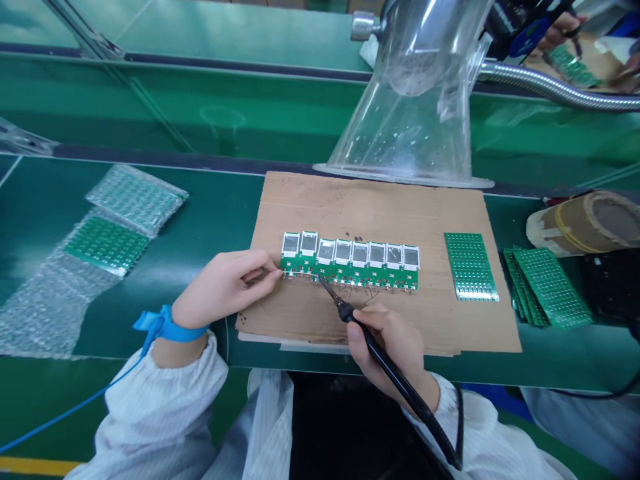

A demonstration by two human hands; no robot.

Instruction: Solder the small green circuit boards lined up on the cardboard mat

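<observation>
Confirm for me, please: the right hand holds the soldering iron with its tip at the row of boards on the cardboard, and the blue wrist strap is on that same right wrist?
Not quite: the head view shows the blue wrist strap on the left wrist. The right hand does hold the soldering iron, its tip at the row of boards on the cardboard.

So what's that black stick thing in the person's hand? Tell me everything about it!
It is a soldering iron: a slim black handle with a thin dark metal tip. The right hand grips it like a pen, tilted, tip pointing up-left. The tip meets the lower edge of the row of small green boards lying on the cardboard sheet. A black cord runs from its back end towards the person.
</observation>
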